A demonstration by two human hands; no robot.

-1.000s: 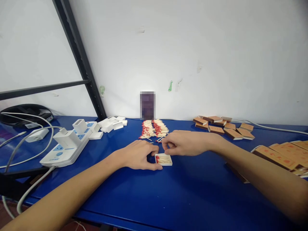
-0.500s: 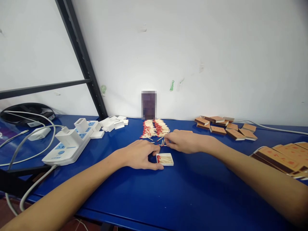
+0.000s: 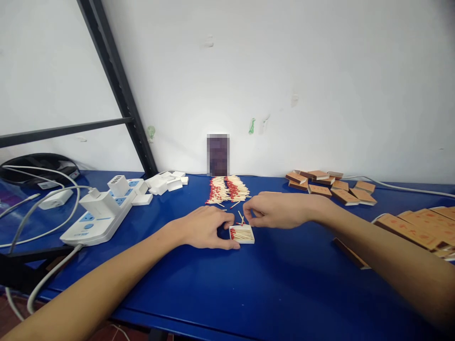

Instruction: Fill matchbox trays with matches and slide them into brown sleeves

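Observation:
A small white matchbox tray (image 3: 253, 238), partly filled with red-tipped matches, lies on the blue tabletop. My left hand (image 3: 208, 228) steadies its left end between thumb and index finger. Just behind the tray, my right hand (image 3: 272, 210) has its fingers pinched around a couple of matches (image 3: 241, 217), which slant down toward the tray's back edge. The exact grip at the fingertips is partly hidden. Farther back are two rows of piled matches (image 3: 229, 189), their red heads facing left, with a few loose ones in front.
White trays (image 3: 165, 182) are heaped at the back left beside a power strip (image 3: 103, 222) with plugs and cables. Brown matchbox sleeves (image 3: 320, 189) lie at the back right, and more sleeves (image 3: 412, 229) sit at far right. One sleeve (image 3: 350, 253) shows beside my right forearm.
My right hand has come slightly closer to the tray, and the matches at its fingertips now tilt over the back edge. Beside my right forearm, a brown sleeve has appeared. My left hand keeps its hold.

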